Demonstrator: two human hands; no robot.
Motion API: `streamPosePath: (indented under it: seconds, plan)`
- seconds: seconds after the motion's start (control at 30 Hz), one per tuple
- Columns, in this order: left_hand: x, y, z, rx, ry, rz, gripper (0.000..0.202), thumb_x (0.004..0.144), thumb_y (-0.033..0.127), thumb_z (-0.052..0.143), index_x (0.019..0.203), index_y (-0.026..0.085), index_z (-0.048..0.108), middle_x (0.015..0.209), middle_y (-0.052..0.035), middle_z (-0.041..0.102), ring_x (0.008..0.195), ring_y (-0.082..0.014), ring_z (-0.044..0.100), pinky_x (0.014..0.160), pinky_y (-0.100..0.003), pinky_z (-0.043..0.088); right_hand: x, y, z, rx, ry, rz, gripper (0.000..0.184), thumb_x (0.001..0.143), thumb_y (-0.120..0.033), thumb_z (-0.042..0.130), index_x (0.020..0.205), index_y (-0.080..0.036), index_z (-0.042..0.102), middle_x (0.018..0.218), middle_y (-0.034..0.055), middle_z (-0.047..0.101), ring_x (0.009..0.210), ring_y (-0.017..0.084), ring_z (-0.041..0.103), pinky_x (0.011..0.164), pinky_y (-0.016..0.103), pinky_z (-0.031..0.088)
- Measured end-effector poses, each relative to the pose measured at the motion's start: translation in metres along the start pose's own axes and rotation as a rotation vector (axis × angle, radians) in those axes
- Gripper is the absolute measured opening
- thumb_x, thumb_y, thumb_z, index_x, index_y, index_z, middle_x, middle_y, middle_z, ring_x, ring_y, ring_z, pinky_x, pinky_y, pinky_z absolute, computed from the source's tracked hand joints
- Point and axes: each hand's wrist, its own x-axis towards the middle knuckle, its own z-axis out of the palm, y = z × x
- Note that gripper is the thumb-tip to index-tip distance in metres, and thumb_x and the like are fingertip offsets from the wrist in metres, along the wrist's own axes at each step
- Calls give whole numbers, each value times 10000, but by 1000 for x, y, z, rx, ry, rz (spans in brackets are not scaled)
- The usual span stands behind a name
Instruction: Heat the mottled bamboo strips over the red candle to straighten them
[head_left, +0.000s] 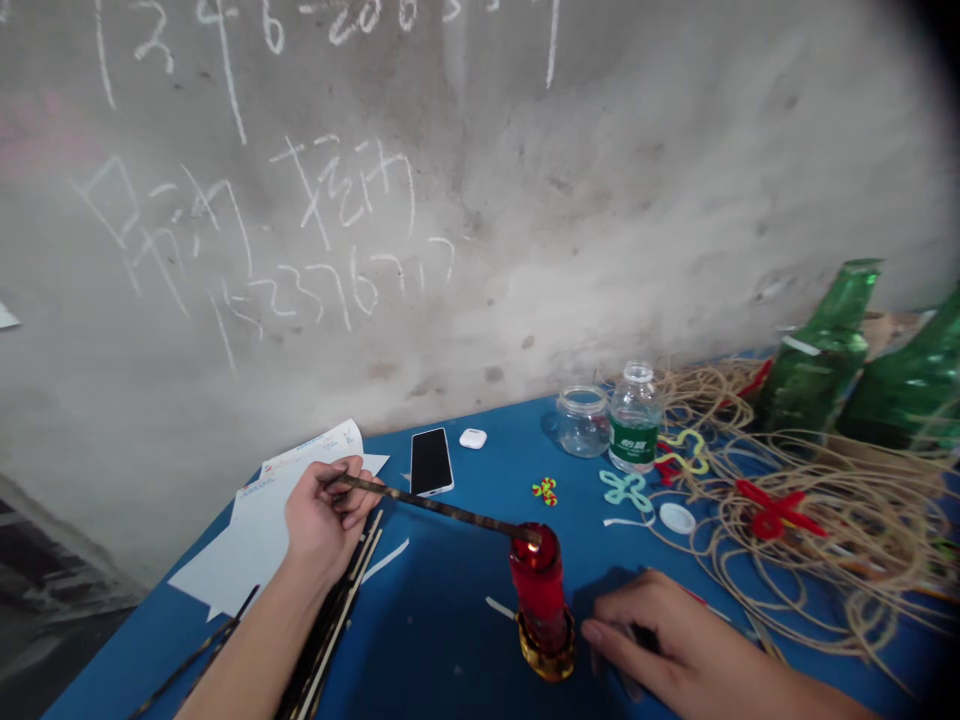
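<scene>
My left hand (324, 518) is closed on a thin dark strip (442, 508), pinched at its left end. The strip slants right and its far tip rests at the top of a red candle (538, 585), where a small flame glows. The candle stands upright in a gold holder (546, 655) on the blue table (450, 620). My right hand (667, 645) lies on the table just right of the holder, fingers curled over something small and dark that I cannot make out. A bundle of similar strips (337, 625) lies under my left wrist.
White papers (255, 540), a phone (431, 461) and a white earbud case (472, 438) lie at the back left. A glass jar (583, 420), a small water bottle (634, 418), a white cap (677, 517), knotted ornaments, tangled cord (825, 510) and green bottles (825, 360) fill the right. A chalked wall stands behind.
</scene>
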Motion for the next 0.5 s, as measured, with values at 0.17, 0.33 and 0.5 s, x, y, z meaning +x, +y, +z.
streamPosePath:
  seconds: [0.17,0.33,0.5]
  plan:
    - [0,1,1,-5,3,5,376,726,184,598,533,239,280,444,72,307,319,-73,304,436,-265,371,0,-2,0,17,-15,2,544,1108,-572,445,714,-212,547,665,-19,624,662,142,575,661,296,354]
    - [1,1,-1,-3,1,6,369,718,192,609,521,240,301,432,72,317,313,-75,308,436,-270,377,-1,-4,-1,1,-12,27,581,1111,-609,384,715,-213,539,685,7,631,723,169,595,681,304,357]
    - [1,1,-2,-9,-4,10,363,711,186,615,510,236,316,425,73,323,304,-72,316,445,-272,398,-2,-1,1,9,-13,13,574,1107,-610,395,728,-214,564,688,5,638,698,157,586,664,296,358]
